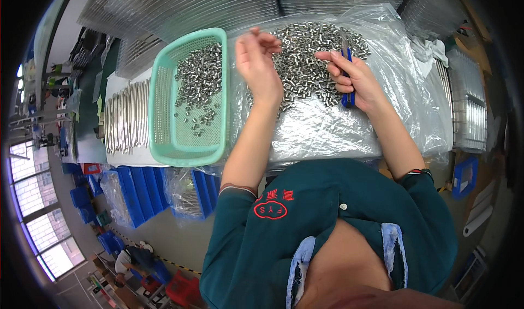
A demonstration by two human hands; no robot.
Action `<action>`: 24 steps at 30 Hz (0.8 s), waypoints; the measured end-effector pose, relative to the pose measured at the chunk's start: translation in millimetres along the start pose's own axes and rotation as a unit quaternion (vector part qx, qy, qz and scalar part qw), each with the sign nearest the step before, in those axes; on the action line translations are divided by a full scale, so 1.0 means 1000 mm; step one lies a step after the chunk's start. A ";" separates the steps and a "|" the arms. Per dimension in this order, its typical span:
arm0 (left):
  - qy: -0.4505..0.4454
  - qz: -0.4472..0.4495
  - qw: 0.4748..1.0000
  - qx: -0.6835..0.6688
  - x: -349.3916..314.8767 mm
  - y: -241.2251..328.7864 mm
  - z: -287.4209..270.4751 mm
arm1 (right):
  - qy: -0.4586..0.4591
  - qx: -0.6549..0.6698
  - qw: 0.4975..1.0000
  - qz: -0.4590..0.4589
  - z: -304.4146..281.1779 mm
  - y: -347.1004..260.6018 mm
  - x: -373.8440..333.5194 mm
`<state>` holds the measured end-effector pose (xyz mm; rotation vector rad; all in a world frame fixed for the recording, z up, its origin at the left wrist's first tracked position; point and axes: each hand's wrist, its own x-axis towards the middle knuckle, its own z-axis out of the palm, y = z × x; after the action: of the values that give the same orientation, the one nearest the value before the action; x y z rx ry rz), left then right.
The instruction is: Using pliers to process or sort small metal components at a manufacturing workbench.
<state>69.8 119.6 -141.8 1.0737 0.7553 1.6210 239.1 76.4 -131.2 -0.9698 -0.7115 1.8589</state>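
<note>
A wide heap of small shiny metal sleeves (305, 72) lies on clear plastic sheeting (322, 129) in front of me. My right hand (355, 80) is over the right part of the heap. Its fingers are curled round a slim blue utility knife (348, 99), with the index finger and thumb pointing left; no sleeve shows clearly at their tips. My left hand (257, 63) is raised at the heap's left edge, fingers loosely bent and apart, with nothing visible in them. To its left stands a pale green plastic basket (158, 112) holding more metal sleeves (199, 74).
Long thin metal rods (128, 115) lie left of the basket. Stacked clear trays (218, 9) line the back, with more clear trays (469, 102) at the right. Blue bins (139, 194) stand below the table's front edge. Another person (128, 260) is far off at lower left.
</note>
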 end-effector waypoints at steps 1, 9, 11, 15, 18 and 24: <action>0.073 -0.003 0.994 -0.076 0.005 0.005 -0.006 | 0.004 -0.001 1.000 -0.009 -0.001 0.000 0.000; -0.026 -0.069 0.996 0.054 0.006 0.000 -0.004 | 0.046 0.025 0.997 -0.055 -0.003 0.004 0.004; -0.063 -0.061 0.970 0.225 0.006 -0.004 -0.008 | 0.055 0.048 0.995 -0.071 -0.006 0.004 0.005; -0.133 0.142 0.815 0.545 0.004 -0.015 -0.016 | 0.068 0.029 0.995 -0.068 -0.008 0.004 0.005; -0.129 0.143 0.794 0.577 0.001 -0.023 -0.015 | 0.050 0.039 0.996 -0.062 -0.003 -0.001 0.002; -0.147 0.123 0.781 0.595 -0.004 -0.037 -0.012 | 0.033 0.025 0.998 -0.049 0.000 0.000 0.000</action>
<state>73.7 127.2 -179.5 2.3283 1.5280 0.9942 238.9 76.7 -131.0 -0.9431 -0.6570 1.7431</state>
